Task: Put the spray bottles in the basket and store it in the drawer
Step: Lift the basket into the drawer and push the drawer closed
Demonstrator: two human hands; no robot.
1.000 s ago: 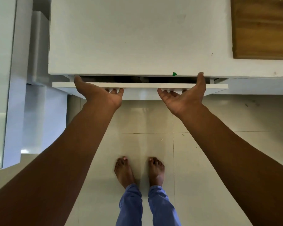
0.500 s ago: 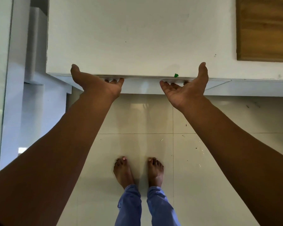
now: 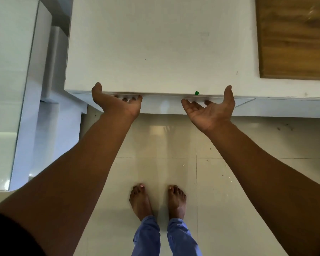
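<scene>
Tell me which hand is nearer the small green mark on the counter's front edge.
Right. The right hand sits just below the green mark, fingers under the edge beside it; the left hand is well off to the mark's left.

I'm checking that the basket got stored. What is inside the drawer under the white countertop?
Nothing inside shows. The drawer is pushed in under the white countertop, so only its white front is visible, with the left hand and right hand at it. The contents are covered.

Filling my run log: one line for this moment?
drawer: shut | left hand: fingertips on front | right hand: same | spray bottles, basket: unseen
</scene>
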